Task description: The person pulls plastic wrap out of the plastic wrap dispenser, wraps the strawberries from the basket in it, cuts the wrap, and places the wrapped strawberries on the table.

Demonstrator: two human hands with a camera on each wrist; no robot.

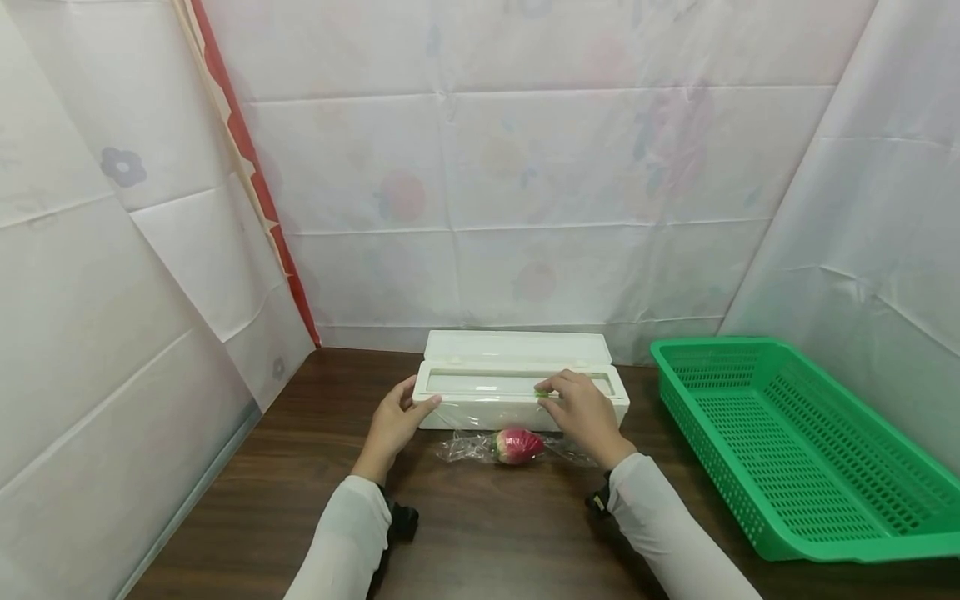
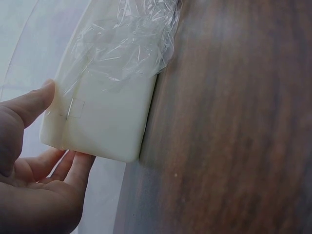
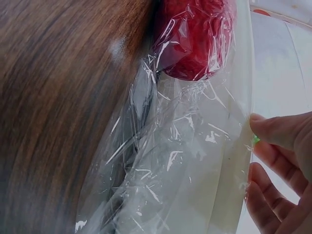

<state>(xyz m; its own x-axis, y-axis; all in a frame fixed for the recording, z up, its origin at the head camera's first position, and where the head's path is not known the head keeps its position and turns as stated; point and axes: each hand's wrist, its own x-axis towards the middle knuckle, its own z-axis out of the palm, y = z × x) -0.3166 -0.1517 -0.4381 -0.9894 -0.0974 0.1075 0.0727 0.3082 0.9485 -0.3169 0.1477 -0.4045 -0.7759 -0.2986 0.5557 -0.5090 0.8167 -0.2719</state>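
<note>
A long white cling film dispenser (image 1: 480, 414) lies across the table, its lid (image 1: 517, 346) tipped up at the back. My left hand (image 1: 396, 421) grips the dispenser's left end, thumb at the front top edge and fingers round the end face, as the left wrist view shows. With thumb and forefinger my right hand (image 1: 585, 412) pinches a small green slide cutter (image 1: 542, 393) on the front top edge, right of the middle. Clear film (image 3: 170, 161) hangs down the front face. In front lies a red and cream fruit-shaped piece (image 1: 519, 446), with film over it and spread to both sides.
A green plastic basket (image 1: 810, 467) with slotted walls stands at the right of the dark wood table (image 1: 495, 533). White patterned sheets (image 1: 487, 167) hang behind and on both sides, close behind the lid.
</note>
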